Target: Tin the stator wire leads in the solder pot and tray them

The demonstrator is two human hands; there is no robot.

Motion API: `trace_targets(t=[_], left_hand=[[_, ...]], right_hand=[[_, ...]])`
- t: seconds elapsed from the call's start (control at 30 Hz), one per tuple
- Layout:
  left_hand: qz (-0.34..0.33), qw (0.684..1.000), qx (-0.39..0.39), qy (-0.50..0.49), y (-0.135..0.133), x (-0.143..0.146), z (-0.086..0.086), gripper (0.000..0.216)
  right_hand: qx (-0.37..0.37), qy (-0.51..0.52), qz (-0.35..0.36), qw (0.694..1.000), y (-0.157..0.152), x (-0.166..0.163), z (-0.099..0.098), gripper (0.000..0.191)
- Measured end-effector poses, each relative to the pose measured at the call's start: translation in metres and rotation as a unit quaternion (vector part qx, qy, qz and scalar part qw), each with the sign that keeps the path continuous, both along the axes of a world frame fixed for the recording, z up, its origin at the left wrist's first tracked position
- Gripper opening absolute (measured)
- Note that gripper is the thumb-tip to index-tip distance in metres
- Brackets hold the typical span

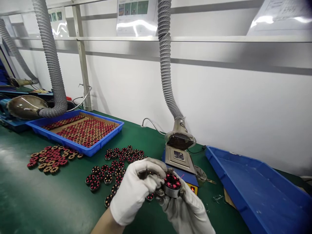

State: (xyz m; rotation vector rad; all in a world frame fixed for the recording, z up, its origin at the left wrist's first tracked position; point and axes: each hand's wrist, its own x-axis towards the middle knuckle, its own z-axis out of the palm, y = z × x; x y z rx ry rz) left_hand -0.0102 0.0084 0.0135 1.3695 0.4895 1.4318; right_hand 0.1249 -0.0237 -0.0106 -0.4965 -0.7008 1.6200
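Note:
Both white-gloved hands come together at the front centre around a small round motor (172, 186) with a silvery rim and red coils inside. My right hand (187, 206) grips it from below and from the right, its fingers wrapped about the rim. From the left, my left hand (138, 187) has its fingers curled and its fingertips pressed at the motor's left side. Dark smudges mark the glove fingertips. Several similar round motors (108, 178) lie on the green table just left of and behind my left hand, which partly covers some.
Behind my hands stands a blue heating unit with a metal plate (185, 161) under an extractor hood (180, 139). A blue tray (258, 185) slants at right. Another blue tray (89, 151) holds rows of red and tan coil cores; a loose pile (52, 159) lies before it.

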Motion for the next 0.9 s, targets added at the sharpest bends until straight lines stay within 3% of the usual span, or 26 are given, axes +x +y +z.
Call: trace_targets(t=[0.13, 0.27, 0.33, 0.43, 0.5, 0.57, 0.6, 0.67, 0.73, 0.8, 0.83, 0.9], left_hand=[[0.063, 0.993, 0.005, -0.096, -0.001, -0.010, 0.002, 0.010], [0.003, 0.997, -0.021, 0.079, -0.007, -0.013, 0.005, 0.026], [0.005, 0.994, 0.026, 0.105, -0.010, -0.008, 0.005, 0.027], [0.084, 0.983, 0.136, 0.089, -0.014, -0.003, 0.002, 0.023], [0.121, 0.976, 0.169, 0.070, -0.014, -0.003, 0.002, 0.019], [0.137, 0.981, 0.129, 0.039, -0.012, -0.005, 0.003, 0.020], [0.114, 0.990, 0.078, 0.026, -0.011, -0.005, 0.005, 0.023], [0.000, 0.999, -0.046, 0.024, -0.009, -0.002, 0.007, 0.039], [-0.103, 0.987, -0.121, 0.033, -0.008, 0.006, 0.006, 0.044], [-0.101, 0.985, -0.138, -0.007, -0.006, 0.015, 0.001, 0.029], [-0.072, 0.987, -0.137, -0.041, -0.006, 0.018, -0.003, 0.022], [-0.015, 0.985, -0.123, -0.120, -0.003, 0.021, -0.009, 0.014]], right_hand=[[-0.001, 0.007, 0.016, 1.000, -0.001, 0.001, 0.002, 0.035], [0.000, 0.013, 0.005, 1.000, 0.000, 0.003, 0.002, 0.033], [0.013, -0.003, -0.035, 0.999, 0.002, 0.001, 0.002, 0.034], [0.042, -0.056, -0.138, 0.988, 0.006, -0.004, 0.003, 0.038], [0.063, -0.098, -0.226, 0.967, 0.007, -0.009, 0.003, 0.039], [0.105, -0.148, -0.332, 0.926, 0.007, -0.015, -0.002, 0.039], [0.144, -0.180, -0.383, 0.894, 0.007, -0.017, -0.005, 0.039], [0.261, -0.276, -0.460, 0.802, 0.007, -0.018, -0.015, 0.040], [0.371, -0.377, -0.497, 0.688, 0.007, -0.018, -0.023, 0.046], [0.422, -0.445, -0.506, 0.606, 0.008, -0.017, -0.028, 0.051], [0.427, -0.456, -0.513, 0.588, 0.009, -0.017, -0.029, 0.051], [0.409, -0.439, -0.539, 0.592, 0.011, -0.018, -0.027, 0.047]])
